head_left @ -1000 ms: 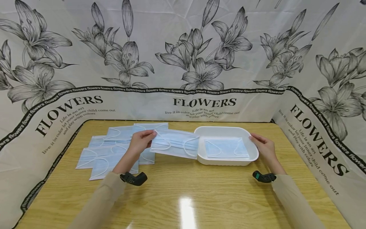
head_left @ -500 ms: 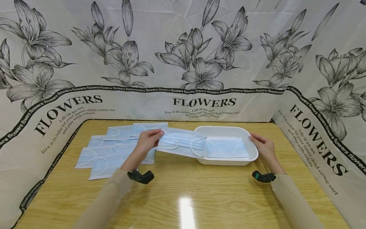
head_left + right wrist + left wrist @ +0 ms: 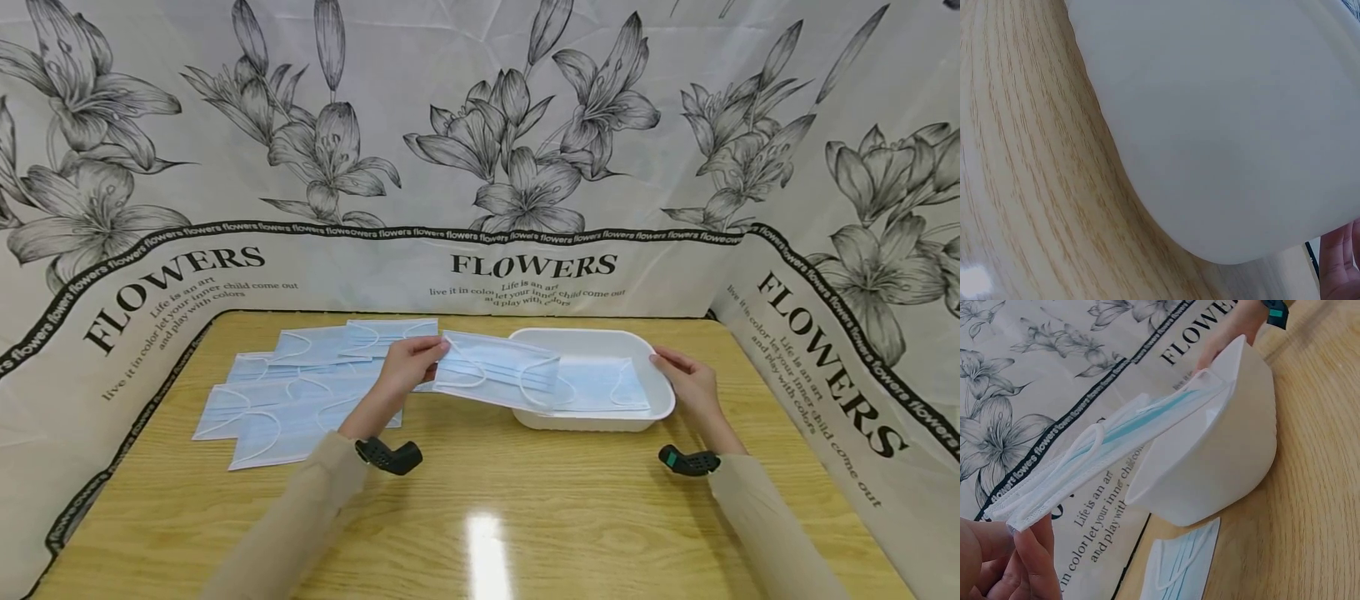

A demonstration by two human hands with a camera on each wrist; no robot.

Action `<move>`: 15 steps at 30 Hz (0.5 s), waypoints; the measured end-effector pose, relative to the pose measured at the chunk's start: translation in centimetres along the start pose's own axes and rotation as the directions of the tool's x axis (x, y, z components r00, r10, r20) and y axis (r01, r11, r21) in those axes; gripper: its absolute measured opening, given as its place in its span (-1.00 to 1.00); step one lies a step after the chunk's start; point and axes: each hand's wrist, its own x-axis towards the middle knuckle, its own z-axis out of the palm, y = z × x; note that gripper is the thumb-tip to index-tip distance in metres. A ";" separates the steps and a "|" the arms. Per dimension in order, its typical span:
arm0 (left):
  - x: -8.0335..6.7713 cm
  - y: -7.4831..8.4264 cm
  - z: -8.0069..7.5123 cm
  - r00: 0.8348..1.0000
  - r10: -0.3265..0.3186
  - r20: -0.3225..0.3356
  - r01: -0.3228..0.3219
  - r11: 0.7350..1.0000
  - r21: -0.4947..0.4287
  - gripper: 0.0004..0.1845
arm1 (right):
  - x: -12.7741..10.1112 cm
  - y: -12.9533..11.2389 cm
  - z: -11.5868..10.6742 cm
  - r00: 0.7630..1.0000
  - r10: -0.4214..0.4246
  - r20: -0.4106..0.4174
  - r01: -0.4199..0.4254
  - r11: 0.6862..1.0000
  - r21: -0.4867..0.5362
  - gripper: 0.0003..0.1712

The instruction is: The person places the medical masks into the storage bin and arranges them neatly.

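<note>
My left hand [image 3: 433,357] pinches the left end of a light blue face mask [image 3: 498,372] and holds it flat in the air, its right end over the left part of a white tray [image 3: 592,337]. Another blue mask [image 3: 611,387] lies flat inside the tray. My right hand [image 3: 665,363] rests with straight fingers against the tray's right rim. In the left wrist view the held mask [image 3: 1116,447] hangs edge-on over the tray [image 3: 1222,469], pinched between my fingers [image 3: 1029,562]. The right wrist view is filled by the tray's outer wall [image 3: 1229,125].
Several more blue masks [image 3: 300,400] lie spread on the wooden table [image 3: 480,500] to the left of the tray; one [image 3: 1182,569] shows beneath my left hand. A flower-printed cloth [image 3: 525,167] walls the table at the back and both sides.
My left hand has carried the mask to the right, from beside the tray to over its left part. The right hand and the tray have stayed put.
</note>
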 end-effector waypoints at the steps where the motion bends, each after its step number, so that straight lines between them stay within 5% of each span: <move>1: 0.0 0.0 0.2 1.000 -0.003 0.006 0.003 1.000 -0.002 -0.61 | 0.0 0.0 0.0 1.000 -0.002 -0.001 0.002 1.000 -0.004 -0.25; 15: 1.2 0.4 2.8 0.999 -0.036 -0.025 0.034 0.998 -0.051 -0.63 | -0.1 -0.1 0.0 1.000 0.007 0.014 -0.007 1.000 -0.016 -0.24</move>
